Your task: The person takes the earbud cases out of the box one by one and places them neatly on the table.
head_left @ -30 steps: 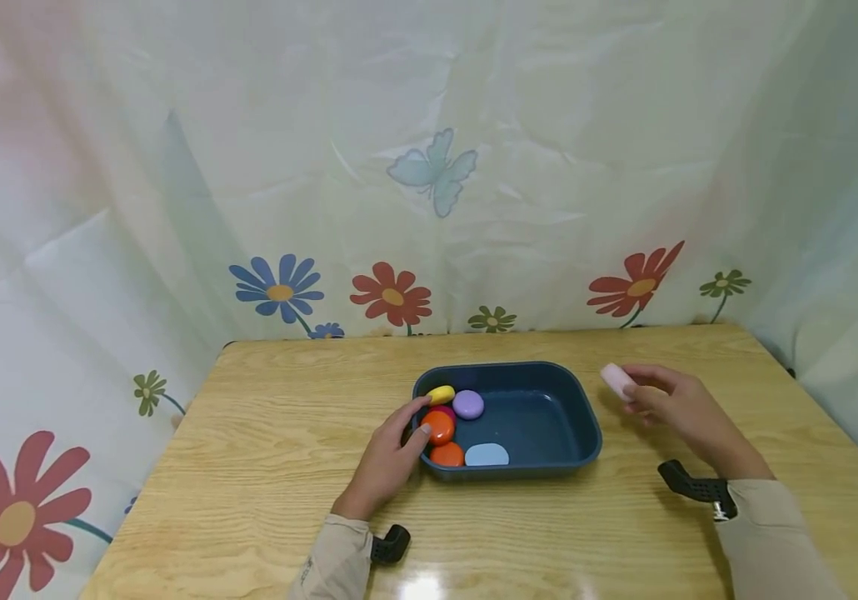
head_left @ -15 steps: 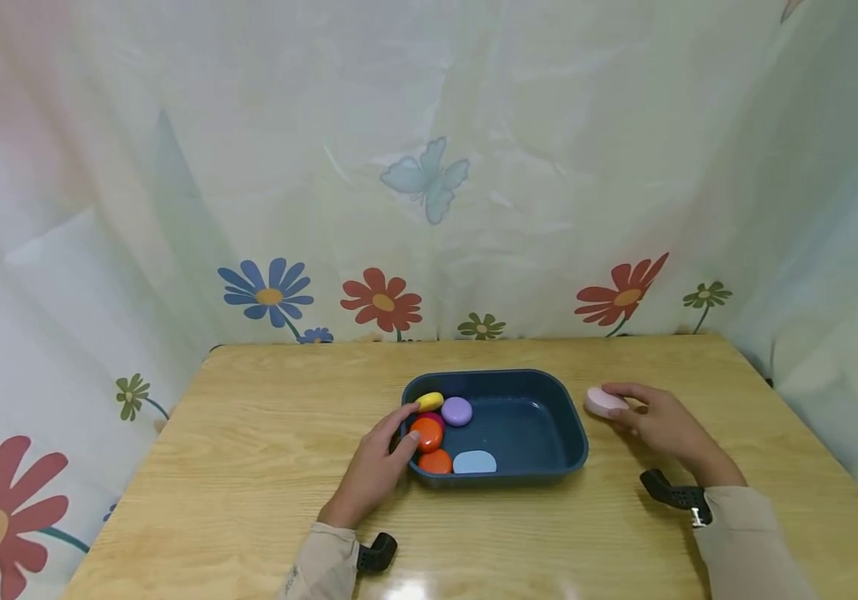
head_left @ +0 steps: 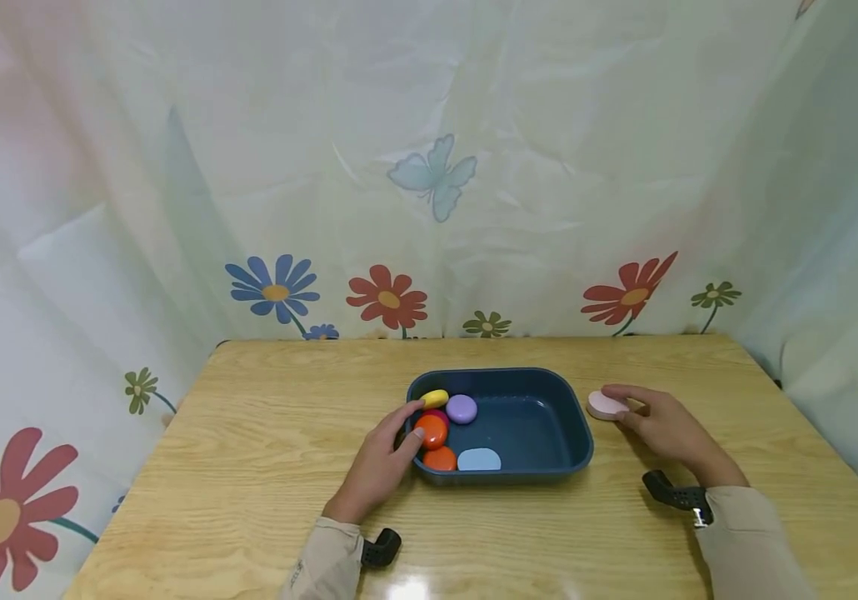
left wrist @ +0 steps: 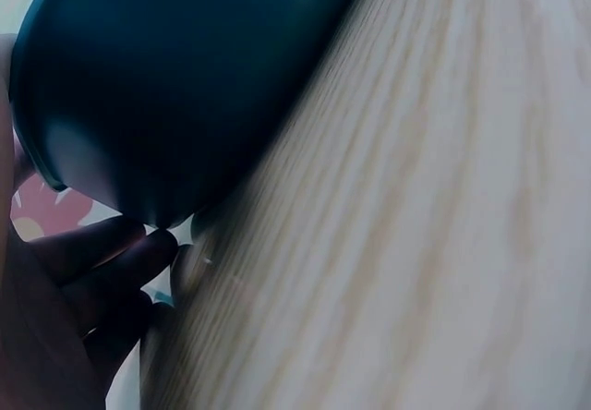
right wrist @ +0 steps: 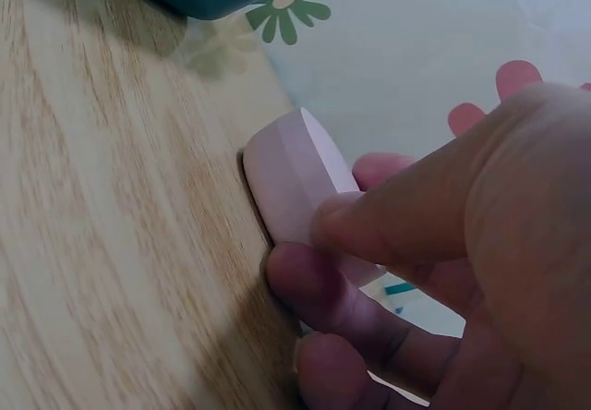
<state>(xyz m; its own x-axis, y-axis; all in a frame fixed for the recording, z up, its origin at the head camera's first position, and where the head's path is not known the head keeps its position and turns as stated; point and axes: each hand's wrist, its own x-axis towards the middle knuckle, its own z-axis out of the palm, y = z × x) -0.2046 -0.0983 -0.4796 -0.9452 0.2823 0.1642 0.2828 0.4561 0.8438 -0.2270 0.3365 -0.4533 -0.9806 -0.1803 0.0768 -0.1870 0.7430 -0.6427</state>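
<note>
To the right of a dark blue tray (head_left: pixel 530 479) lies a pale pink, thick disc (head_left: pixel 606 406) with a bevelled edge. My right hand (head_left: pixel 657 421) holds it between thumb and fingers; in the right wrist view the disc (right wrist: pixel 295 174) sits flat on the wood. At the tray's left end, my left hand (head_left: pixel 380 462) grips the wall, thumb and index finger reaching over the rim. Other fingers (left wrist: pixel 120 267) lie against the outside in the left wrist view. Close to those fingertips inside the tray are an orange round piece (head_left: pixel 432 432) and a yellow piece (head_left: pixel 435 399).
The tray also holds a lilac round piece (head_left: pixel 462 409), a second orange piece (head_left: pixel 440 459), a partly covered crimson piece (head_left: pixel 440 414) and a light blue piece (head_left: pixel 479 460). The wooden table (head_left: pixel 279 417) ends at a flower-printed curtain (head_left: pixel 534 208).
The pink disc has come down from a tilted, raised position to flat on the table, still in my right hand. My left hand stays at the tray's left end.
</note>
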